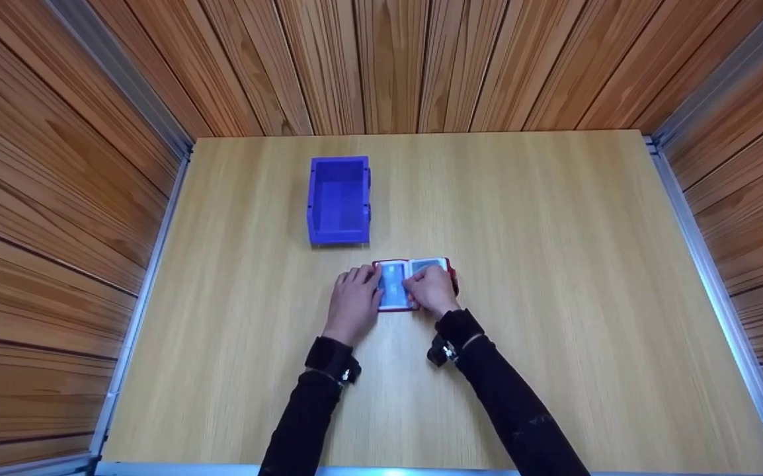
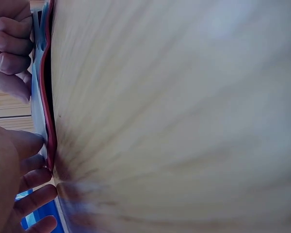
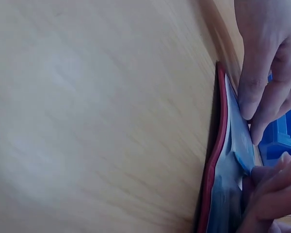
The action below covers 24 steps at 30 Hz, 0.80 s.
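A small red card holder (image 1: 408,266) with clear sleeves lies open flat on the table. In its left page is a blue card (image 1: 393,285). The left hand (image 1: 354,301) rests at the holder's left edge, thumb and fingertips touching the page and its border. With curled fingers, the right hand (image 1: 430,289) pinches the blue card's right edge near the fold, partly covering the right page. The right wrist view shows the blue card edge (image 3: 242,164) raised at the thumb, above the red cover (image 3: 217,150). How far the card sits inside its sleeve is hard to see.
A blue-purple plastic bin (image 1: 340,201) stands behind the holder, to the left. Wood-panelled walls (image 1: 391,66) rise at the back and both sides, with metal rails (image 1: 719,291) along the edges of the light wooden table (image 1: 553,231).
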Tool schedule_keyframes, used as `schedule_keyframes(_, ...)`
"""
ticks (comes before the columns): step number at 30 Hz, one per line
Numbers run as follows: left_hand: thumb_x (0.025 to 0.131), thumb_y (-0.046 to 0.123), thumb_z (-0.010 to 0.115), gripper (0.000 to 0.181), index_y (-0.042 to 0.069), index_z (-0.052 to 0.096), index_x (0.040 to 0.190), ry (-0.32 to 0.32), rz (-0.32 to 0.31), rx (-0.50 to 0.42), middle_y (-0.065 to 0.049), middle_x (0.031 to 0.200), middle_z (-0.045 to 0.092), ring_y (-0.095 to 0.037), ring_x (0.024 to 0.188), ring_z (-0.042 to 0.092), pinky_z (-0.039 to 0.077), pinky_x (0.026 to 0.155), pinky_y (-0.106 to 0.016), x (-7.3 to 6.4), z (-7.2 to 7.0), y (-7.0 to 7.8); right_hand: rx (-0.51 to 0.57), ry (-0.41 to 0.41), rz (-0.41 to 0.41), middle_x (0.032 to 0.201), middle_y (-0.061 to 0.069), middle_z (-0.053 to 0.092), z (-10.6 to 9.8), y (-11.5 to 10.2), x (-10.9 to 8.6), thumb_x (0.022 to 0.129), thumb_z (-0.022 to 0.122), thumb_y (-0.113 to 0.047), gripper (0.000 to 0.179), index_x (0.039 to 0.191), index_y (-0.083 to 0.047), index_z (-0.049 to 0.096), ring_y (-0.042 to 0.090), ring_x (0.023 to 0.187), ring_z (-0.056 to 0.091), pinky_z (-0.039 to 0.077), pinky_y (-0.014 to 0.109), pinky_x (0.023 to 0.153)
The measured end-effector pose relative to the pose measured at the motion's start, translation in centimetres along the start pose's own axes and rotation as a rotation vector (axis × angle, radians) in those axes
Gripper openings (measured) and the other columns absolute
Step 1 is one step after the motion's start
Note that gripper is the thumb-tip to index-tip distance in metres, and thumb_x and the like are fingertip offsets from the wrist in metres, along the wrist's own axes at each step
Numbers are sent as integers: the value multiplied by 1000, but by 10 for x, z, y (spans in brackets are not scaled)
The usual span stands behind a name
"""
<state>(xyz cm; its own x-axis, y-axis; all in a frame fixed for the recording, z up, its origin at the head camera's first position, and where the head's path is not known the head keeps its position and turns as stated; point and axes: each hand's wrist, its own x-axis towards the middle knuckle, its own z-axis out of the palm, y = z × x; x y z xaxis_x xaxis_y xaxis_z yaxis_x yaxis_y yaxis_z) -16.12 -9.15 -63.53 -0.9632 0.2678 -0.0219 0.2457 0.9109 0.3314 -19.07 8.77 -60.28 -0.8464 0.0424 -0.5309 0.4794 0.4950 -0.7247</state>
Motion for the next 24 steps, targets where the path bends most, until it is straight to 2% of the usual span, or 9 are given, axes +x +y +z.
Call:
schedule_keyframes(12,108,36,50,52,15,47,156,-36,-9,47,-6,146,56,-26,137,50,34,117,-50,0,-1,1,-33,-6,20,56,-1,58,-1,-1,0,98,66,-12,18,90,-1,78,8,43,51,39,21,41)
schedule_keyframes(19,107,33,52,50,12,52,153,15,27,75,-7,142,58,-28,133,53,36,115,-50,-3,0,1,-58,17,-13,49,-4,54,-5,2,2,96,66,-12,20,85,-1,79,7,40,48,36,21,40)
schedule_keyframes(24,106,30,54,49,11,54,151,40,39,94,-7,140,60,-28,132,54,37,114,-50,-4,-1,1,-36,26,-24,50,-3,55,-12,4,2,95,64,-9,20,84,1,78,6,38,47,36,21,38)
